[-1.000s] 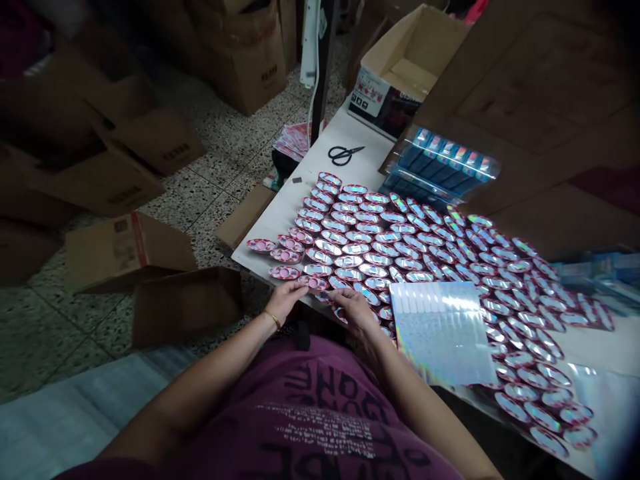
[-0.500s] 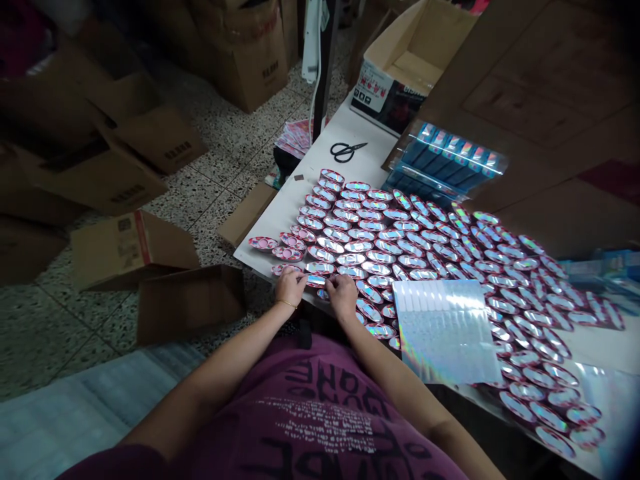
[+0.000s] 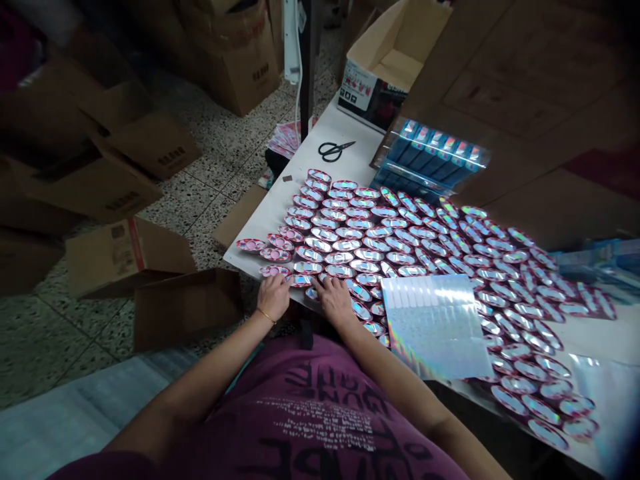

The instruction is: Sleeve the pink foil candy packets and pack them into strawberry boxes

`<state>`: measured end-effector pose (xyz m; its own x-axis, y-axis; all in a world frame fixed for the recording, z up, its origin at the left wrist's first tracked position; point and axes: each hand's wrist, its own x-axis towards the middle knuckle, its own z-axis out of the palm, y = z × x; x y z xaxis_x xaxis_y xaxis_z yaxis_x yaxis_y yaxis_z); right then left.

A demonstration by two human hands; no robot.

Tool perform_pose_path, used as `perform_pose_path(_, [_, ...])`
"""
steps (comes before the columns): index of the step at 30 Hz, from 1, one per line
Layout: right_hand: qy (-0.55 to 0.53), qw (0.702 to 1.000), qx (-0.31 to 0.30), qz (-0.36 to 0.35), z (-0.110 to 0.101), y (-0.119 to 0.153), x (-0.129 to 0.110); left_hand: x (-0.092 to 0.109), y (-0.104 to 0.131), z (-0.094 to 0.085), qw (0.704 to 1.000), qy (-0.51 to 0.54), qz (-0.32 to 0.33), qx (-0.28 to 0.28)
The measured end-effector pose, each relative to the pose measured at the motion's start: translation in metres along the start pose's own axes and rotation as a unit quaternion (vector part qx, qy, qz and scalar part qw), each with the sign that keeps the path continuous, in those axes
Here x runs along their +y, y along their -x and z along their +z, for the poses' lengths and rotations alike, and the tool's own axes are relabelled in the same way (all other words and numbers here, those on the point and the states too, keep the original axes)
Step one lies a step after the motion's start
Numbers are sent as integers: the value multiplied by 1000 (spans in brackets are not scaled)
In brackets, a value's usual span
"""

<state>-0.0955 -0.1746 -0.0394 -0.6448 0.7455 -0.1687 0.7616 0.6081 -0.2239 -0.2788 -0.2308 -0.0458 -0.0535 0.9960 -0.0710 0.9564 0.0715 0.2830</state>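
Rows of oval pieces [image 3: 343,257] with shiny, rainbow-reflecting tops and red patterned rims cover much of the white table [image 3: 313,147]. At the near edge, my left hand [image 3: 274,297] is closed at the left end of one shiny oval piece [image 3: 302,281]. My right hand [image 3: 334,300] is by that piece's right end, its fingers apart and lowered over a neighbouring oval. Left of these lie several ovals with pink, flower-like tops [image 3: 276,255]. To the right of my right hand, a shiny holographic sheet [image 3: 435,327] lies over part of the rows.
Black scissors [image 3: 336,151] lie toward the back, near an open printed carton [image 3: 375,80]. Clear-wrapped blue packs [image 3: 430,157] stand behind the ovals, against a large cardboard box [image 3: 525,113]. Cardboard boxes [image 3: 130,250] sit on the speckled floor at left.
The view has shifted slightly, moving the table leftward in the picture. My right hand's fingers have spread from a closer grip on the oval; my left hand stays at its left end.
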Motion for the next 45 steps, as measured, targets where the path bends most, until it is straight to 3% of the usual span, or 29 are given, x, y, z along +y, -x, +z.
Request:
perform_pose_path(3, [-76,996,40,30,-1,6,15,11,-10,-3,999,30,-12,25])
perform_pose_path(5, [-139,983,98,64,-5,22,41,36,-24,-2,996,76,3,38])
perform_pose_path(8, [-189,953,188,146,-19,59,102,99,-53,3,988,134,73,6])
perform_pose_path(11, [-150,935,239,216,-37,95,176,174,-84,16,976,151,144,-60])
perform_pose_path(13, [-94,940,238,227,-46,108,220,215,-102,29,974,138,149,-98])
perform_pose_path(15, [-40,956,199,211,-50,110,255,243,-114,44,977,115,132,-124])
perform_pose_path(19, [28,984,88,154,-41,102,290,261,-120,67,985,85,86,-125])
perform_pose_path(22, [45,991,62,106,-33,103,296,262,-117,73,988,78,74,-108])
perform_pose_path(24, [43,992,80,91,-30,109,296,263,-115,74,990,75,71,-99])
perform_pose_path(29, [18,991,100,89,-42,126,292,267,-115,72,989,82,53,-109])
perform_pose_path(32, [20,994,83,73,-67,137,283,268,-116,72,989,87,47,-114])
perform_pose_path(35, [7,993,91,81,-109,150,264,269,-117,71,988,96,41,-118])
perform_pose_path(39, [-81,980,90,156,-165,155,232,262,-115,61,981,152,49,-108])
perform_pose_path(42, [-190,956,74,210,-179,141,211,244,-108,43,937,308,95,-135])
perform_pose_path(45, [-303,924,68,224,-169,116,194,218,-93,21,822,517,100,-218])
